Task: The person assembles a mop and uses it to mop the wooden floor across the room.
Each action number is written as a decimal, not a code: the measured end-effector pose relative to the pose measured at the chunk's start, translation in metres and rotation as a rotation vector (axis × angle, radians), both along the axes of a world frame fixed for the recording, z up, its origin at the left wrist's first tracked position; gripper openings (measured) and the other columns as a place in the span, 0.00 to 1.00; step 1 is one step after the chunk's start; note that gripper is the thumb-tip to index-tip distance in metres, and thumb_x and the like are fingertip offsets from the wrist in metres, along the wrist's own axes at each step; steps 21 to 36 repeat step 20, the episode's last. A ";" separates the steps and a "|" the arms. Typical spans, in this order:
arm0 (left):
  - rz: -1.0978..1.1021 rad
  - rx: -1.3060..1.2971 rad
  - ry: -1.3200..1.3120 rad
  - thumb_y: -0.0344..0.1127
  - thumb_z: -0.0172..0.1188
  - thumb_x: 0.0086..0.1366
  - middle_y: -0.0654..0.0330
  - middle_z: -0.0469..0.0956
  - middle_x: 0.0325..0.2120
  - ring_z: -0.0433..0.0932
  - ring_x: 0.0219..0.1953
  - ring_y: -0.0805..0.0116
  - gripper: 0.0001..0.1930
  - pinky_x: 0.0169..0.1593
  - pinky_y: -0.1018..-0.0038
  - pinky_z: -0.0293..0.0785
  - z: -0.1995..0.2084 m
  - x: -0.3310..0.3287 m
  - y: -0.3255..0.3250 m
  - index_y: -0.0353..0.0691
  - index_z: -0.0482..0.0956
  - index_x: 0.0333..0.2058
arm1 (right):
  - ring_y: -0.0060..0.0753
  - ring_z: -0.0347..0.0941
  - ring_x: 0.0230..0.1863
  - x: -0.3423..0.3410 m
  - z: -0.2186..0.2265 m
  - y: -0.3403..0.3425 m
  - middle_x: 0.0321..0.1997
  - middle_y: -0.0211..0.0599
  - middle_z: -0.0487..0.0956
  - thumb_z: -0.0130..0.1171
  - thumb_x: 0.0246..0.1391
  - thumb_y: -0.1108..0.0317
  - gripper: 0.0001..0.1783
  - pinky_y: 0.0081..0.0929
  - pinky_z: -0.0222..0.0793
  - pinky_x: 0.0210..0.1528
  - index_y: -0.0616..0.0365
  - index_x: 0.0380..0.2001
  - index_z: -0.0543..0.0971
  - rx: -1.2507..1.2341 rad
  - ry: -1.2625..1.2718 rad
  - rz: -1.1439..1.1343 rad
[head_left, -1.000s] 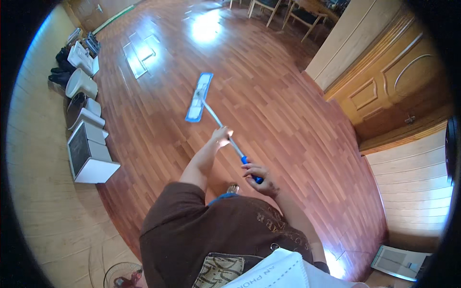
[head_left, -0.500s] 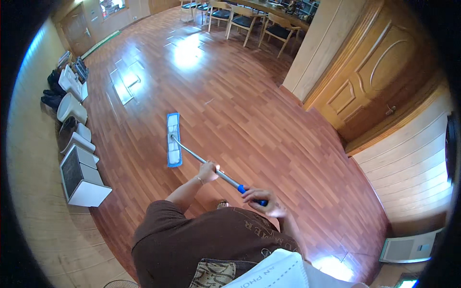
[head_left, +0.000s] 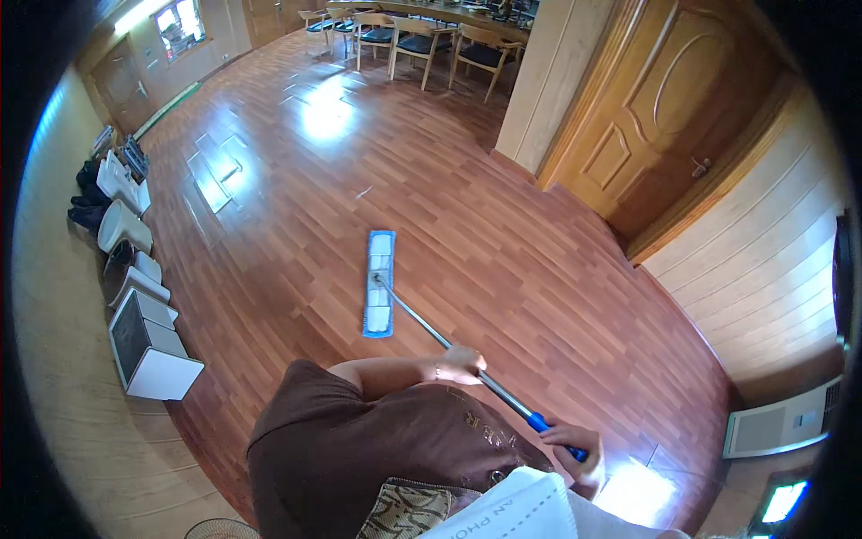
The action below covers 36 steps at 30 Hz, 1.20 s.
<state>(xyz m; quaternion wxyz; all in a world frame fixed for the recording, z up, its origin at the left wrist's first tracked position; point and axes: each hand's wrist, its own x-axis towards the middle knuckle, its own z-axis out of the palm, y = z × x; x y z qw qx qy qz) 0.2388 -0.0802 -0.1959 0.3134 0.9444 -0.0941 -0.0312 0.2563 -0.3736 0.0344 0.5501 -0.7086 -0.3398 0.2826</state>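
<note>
A flat mop [head_left: 380, 305] with a blue-edged white head lies on the reddish wood-plank floor [head_left: 503, 256], ahead of me. Its silver pole slants from the head down to the right, toward my body. My left hand [head_left: 463, 363] is wrapped round the middle of the pole, with a bracelet at the wrist. Lower right, my right hand [head_left: 575, 449] closes on the blue grip at the pole's end. Part of the grip is hidden by the fingers.
Along the left wall stand a white cabinet [head_left: 157, 350] and several white sanitary fixtures [head_left: 124, 227]. Wooden chairs [head_left: 420, 43] line a long table at the back. A wooden door [head_left: 664, 126] is on the right, and a white floor-standing unit [head_left: 781, 420] stands at lower right.
Both hands have moved right and down, pulling the mop along. The mop head has slid right and slightly nearer across the floor. My view has shifted a little.
</note>
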 end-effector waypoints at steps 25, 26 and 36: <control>-0.706 -0.037 -0.043 0.64 0.60 0.51 0.51 0.79 0.20 0.79 0.28 0.47 0.27 0.32 0.55 0.76 0.056 -0.003 -0.232 0.41 0.80 0.22 | 0.53 0.78 0.31 -0.104 0.040 -0.278 0.27 0.47 0.80 0.66 0.49 0.54 0.22 0.35 0.75 0.36 0.62 0.36 0.77 -0.280 -0.900 -0.125; -0.706 -0.037 -0.043 0.64 0.60 0.51 0.51 0.79 0.20 0.79 0.28 0.47 0.27 0.32 0.55 0.76 0.056 -0.003 -0.232 0.41 0.80 0.22 | 0.53 0.78 0.31 -0.104 0.040 -0.278 0.27 0.47 0.80 0.66 0.49 0.54 0.22 0.35 0.75 0.36 0.62 0.36 0.77 -0.280 -0.900 -0.125; -0.706 -0.037 -0.043 0.64 0.60 0.51 0.51 0.79 0.20 0.79 0.28 0.47 0.27 0.32 0.55 0.76 0.056 -0.003 -0.232 0.41 0.80 0.22 | 0.53 0.78 0.31 -0.104 0.040 -0.278 0.27 0.47 0.80 0.66 0.49 0.54 0.22 0.35 0.75 0.36 0.62 0.36 0.77 -0.280 -0.900 -0.125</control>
